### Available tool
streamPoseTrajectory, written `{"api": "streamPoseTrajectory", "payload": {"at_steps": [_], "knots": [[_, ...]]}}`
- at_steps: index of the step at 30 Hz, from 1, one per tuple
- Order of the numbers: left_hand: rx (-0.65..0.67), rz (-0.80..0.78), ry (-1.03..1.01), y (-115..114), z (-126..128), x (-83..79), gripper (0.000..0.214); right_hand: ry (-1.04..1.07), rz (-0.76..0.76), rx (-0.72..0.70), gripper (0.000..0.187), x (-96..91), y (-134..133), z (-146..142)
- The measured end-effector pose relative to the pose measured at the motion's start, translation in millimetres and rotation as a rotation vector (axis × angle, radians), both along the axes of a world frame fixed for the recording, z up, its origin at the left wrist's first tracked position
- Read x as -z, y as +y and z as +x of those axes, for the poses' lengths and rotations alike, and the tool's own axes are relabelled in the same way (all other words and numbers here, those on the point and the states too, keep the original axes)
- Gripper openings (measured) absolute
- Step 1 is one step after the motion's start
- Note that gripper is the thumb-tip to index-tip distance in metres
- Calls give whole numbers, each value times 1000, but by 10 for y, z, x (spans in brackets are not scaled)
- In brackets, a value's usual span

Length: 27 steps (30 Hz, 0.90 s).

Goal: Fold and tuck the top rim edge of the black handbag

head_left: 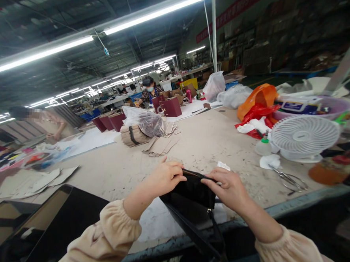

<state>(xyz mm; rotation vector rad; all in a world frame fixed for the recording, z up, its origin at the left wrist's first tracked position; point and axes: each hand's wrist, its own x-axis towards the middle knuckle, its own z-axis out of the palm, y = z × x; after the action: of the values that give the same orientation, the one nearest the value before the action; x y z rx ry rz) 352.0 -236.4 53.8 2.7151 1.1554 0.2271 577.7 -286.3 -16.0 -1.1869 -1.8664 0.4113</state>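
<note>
Both my hands grip the far rim of a black handbag at the table's front edge. My left hand pinches the rim's left part between thumb and fingers. On the right part, my right hand is closed, thumb inside and fingers outside. The bag's mouth gapes toward me, and its dark interior shows little detail. A long black strap hangs from it toward my lap, beside a small metal clasp. White paper lies on the table under the bag.
On the right are scissors, a white fan, a bottle of orange liquid and a small green-topped bottle. Bundled cardboard pieces lie ahead. Black boxes stand left. Maroon bags and co-workers are farther back.
</note>
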Motion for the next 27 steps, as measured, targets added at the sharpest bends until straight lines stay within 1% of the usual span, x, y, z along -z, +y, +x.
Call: {"api": "streamPoseTrajectory", "payload": {"at_steps": [4,8,12,16,21,22,26,27], "knots": [[-29,-5,-40,4,-4,41,17,-42,55,16,27,15,10,-11],[-78,-3,-24,5,21,57,20,-43,87,18,25,17,13,-24],[-82,13,7,-2,54,51,24,-43,118,19,24,1,-1,-36],[-111,38,17,-1,70,52,29,-71,114,17,22,14,-11,-18],[-77,72,10,10,66,53,31,-194,73,14,19,-12,-6,40],[-79,74,10,9,65,51,31,-214,70,14,20,-27,-5,42],[-68,77,5,-1,58,46,28,-271,52,4,39,-88,2,-16],[-61,83,1,-3,55,48,28,-277,39,-1,39,-98,9,-42]]}}
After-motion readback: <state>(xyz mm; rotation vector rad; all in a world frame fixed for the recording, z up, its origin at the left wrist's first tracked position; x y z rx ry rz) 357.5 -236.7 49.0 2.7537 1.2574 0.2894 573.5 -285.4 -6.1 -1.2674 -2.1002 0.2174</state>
